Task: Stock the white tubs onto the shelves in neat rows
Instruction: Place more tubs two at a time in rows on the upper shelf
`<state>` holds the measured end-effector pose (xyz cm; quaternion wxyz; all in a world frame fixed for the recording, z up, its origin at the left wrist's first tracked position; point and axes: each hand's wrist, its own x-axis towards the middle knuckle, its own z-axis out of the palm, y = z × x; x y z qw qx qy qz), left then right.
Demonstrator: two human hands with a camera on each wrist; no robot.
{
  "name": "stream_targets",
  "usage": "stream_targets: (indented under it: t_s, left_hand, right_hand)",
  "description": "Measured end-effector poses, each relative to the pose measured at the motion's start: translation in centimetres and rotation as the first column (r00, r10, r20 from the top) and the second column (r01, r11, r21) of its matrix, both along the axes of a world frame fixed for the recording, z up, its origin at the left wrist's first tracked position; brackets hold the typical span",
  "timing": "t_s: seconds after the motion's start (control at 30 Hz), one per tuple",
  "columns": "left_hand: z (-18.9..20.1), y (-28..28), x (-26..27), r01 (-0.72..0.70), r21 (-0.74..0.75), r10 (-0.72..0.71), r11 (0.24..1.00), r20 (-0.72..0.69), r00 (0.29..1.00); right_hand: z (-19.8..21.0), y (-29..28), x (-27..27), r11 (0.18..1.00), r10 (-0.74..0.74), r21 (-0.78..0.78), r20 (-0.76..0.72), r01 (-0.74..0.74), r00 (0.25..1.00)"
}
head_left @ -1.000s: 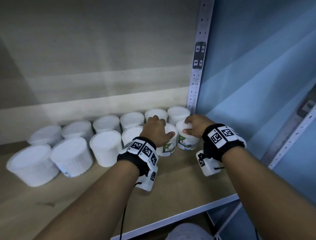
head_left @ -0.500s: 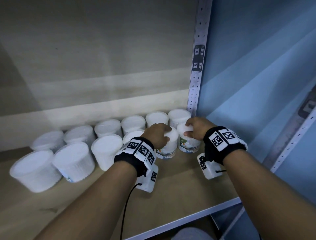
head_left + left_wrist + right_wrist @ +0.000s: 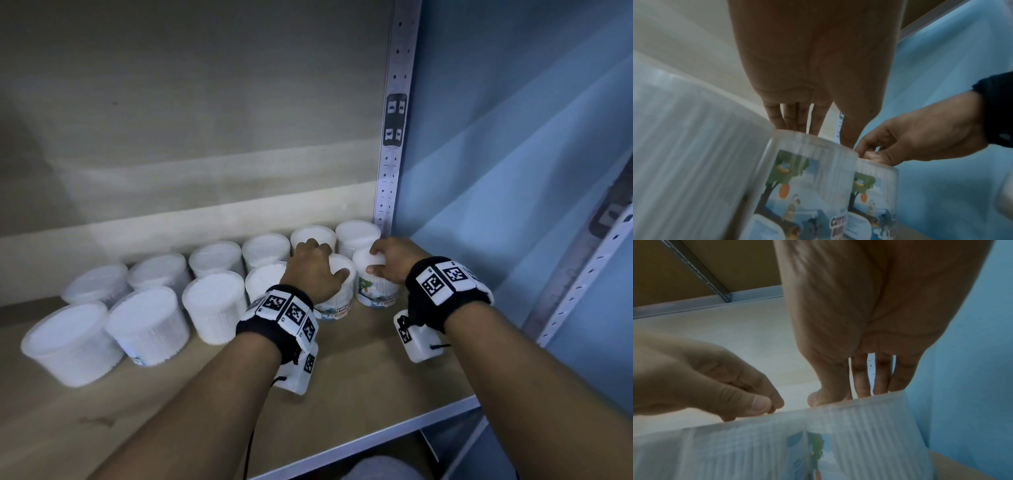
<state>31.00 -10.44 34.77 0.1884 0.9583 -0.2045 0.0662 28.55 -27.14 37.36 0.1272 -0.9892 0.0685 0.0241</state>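
Observation:
Two rows of white tubs stand on the wooden shelf [image 3: 359, 383]. My left hand [image 3: 317, 270] reaches down over the lid of a front-row tub [image 3: 337, 303] with a cartoon label, thumb on one side and fingers on the far rim. My right hand [image 3: 387, 262] grips the neighbouring labelled tub [image 3: 376, 291] at the right end the same way. In the left wrist view my left hand's fingers [image 3: 797, 116] curl over the tub [image 3: 803, 186]. The right wrist view has the right hand's fingers [image 3: 861, 382] on the tub's rim [image 3: 838, 434].
The back row of tubs [image 3: 265, 248] runs along the rear panel to the perforated metal upright [image 3: 390, 192]. More front-row tubs [image 3: 147, 323] lie to the left. A blue wall [image 3: 513, 171] closes the right side. The shelf's metal front edge [image 3: 394, 435] is near.
Both hands stay on the same two tubs. The view has shifted slightly; the tubs have hardly moved against the back row.

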Motion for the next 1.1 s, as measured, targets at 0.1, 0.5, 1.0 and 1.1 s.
stream_targets:
  t_s: [0.1,0.5,1.0,1.1]
  left_hand:
    - [-0.3,0.1,0.1,-0.001,0.053,0.001,0.999,-0.008,1.0]
    - [-0.2,0.4,0.7,0.059,0.023,-0.056,0.998,-0.12,0.991]
    - [0.3,0.1,-2.4,0.027,0.027,-0.022,0.999,-0.148,0.989]
    - [0.4,0.0,-4.0,0.029,0.037,-0.024,0.999,-0.146,0.989]
  right_hand:
    - [-0.1,0.0,0.0,1.0,0.003,-0.002,-0.002,-0.003,1.0]
    - [-0.3,-0.2,0.3,1.0,0.007,-0.006,0.002,-0.007,1.0]
    - [0.1,0.0,-2.2,0.999,0.034,0.007,-0.007,-0.034,0.999]
    - [0.2,-0.2,-3.7,0.999,0.037,0.02,-0.018,-0.036,0.999]
